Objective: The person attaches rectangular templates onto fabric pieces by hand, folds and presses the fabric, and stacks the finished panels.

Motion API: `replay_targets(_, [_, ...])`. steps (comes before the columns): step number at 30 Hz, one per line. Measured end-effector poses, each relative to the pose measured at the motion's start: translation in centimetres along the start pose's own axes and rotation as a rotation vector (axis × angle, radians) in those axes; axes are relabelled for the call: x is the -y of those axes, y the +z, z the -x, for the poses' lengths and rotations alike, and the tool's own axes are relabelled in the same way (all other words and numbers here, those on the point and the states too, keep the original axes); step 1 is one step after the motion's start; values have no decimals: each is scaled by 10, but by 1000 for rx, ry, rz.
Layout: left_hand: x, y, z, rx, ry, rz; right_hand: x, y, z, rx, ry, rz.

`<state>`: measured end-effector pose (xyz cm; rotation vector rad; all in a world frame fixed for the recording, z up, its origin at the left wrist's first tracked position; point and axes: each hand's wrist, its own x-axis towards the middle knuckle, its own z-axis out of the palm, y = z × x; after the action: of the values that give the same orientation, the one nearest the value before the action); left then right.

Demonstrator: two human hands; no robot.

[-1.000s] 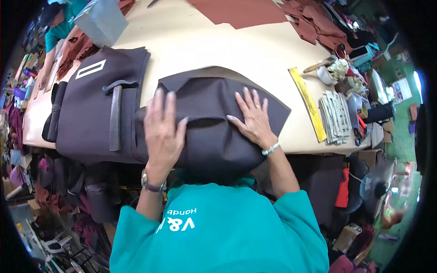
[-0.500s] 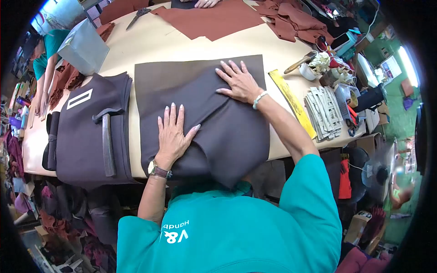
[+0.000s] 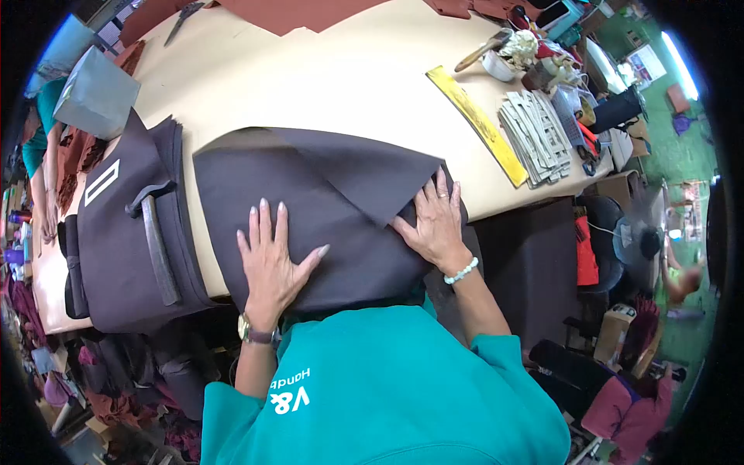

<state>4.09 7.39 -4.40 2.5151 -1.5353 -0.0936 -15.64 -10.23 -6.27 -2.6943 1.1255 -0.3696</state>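
Observation:
A large dark brown sheet, seemingly leather (image 3: 325, 186), lies on the table in front of me, its front part against my body. My left hand (image 3: 271, 271) rests palm down on it, fingers spread and thumb out to the side. Near the right edge, my right hand (image 3: 438, 221) touches the sheet with its fingers stretched out, close to a folded-over flap (image 3: 380, 174). The flap's corner points towards me, just left of the right thumb. To the left, a hammer (image 3: 159, 248) lies on a stack of similar dark sheets (image 3: 116, 256) beside a small pale rectangular frame (image 3: 102, 182).
A yellow ruler (image 3: 477, 124) and a pile of pale strips (image 3: 536, 136) lie at the right. Behind them are a brush (image 3: 482, 53) and a white bowl (image 3: 498, 67). A grey block (image 3: 97, 93) and another person's arms (image 3: 48, 178) are at the left; scissors (image 3: 182, 22) lie farther back.
My right hand has come down and nearer to me, to the sheet's right edge. The sheet's far edge is now curved and folded over. The view has shifted, and the stack's far corner has lifted.

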Motion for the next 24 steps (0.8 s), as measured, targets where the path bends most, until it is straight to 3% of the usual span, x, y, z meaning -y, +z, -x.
replay_targets(2, [-2,-14,2,33,-12,55,-5,-8,14,-62,-81,65])
replay_targets(5, [-9,-20,-15,-34,-10,192,2,-36,-4,65,-25,17])
replay_targets(6, [-10,-11,-25,-100,35,171,0,-26,-14,-130,-103,25])
replay_targets(9, [-17,16,-47,-188,122,112,11,-15,-59,-37,5,60])
replay_targets(11, [-19,24,-55,-147,132,88,5,4,-87,-182,-39,58])
replay_targets(13, [-17,29,-54,-44,101,79,-8,21,-111,-192,38,221])
replay_targets(17, [-17,29,-54,-89,109,114,-47,8,-140,-180,207,400])
replay_targets(19, [-17,29,-53,-101,106,118,-106,29,-143,-404,238,429])
replay_targets(22, [-17,29,-54,-105,117,116,-116,3,-134,-293,373,241])
replay_targets(24, [-16,29,-53,-109,119,116,-107,-5,-129,-435,291,104])
